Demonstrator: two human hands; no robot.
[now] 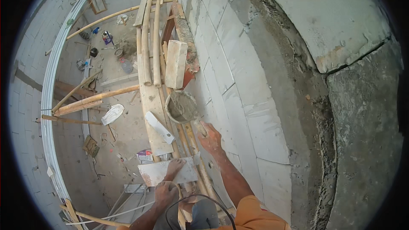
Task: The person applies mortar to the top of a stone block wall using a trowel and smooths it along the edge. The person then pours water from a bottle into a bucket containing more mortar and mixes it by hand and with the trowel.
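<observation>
My right hand [209, 138] is closed on the handle of a trowel [199, 125], whose metal end is at the lip of a round bucket [174, 108] of grey mortar on the bamboo scaffold. A long off-white block [177, 64] lies beyond the bucket, and a pale tool with a handle slot [158, 125] rests on a plank left of it. My left hand [166, 191] has curled fingers just below a bare foot [174, 168] on a pale board [151, 172]; what those fingers hold, if anything, is hidden.
A block wall [230, 72] rises at the right, topped by rough mortar and concrete [349, 127]. Bamboo poles [106, 93] and long metal channels [51, 119] span the drop at left. The floor [128, 136] below holds several tools, a white sack [112, 113] and debris.
</observation>
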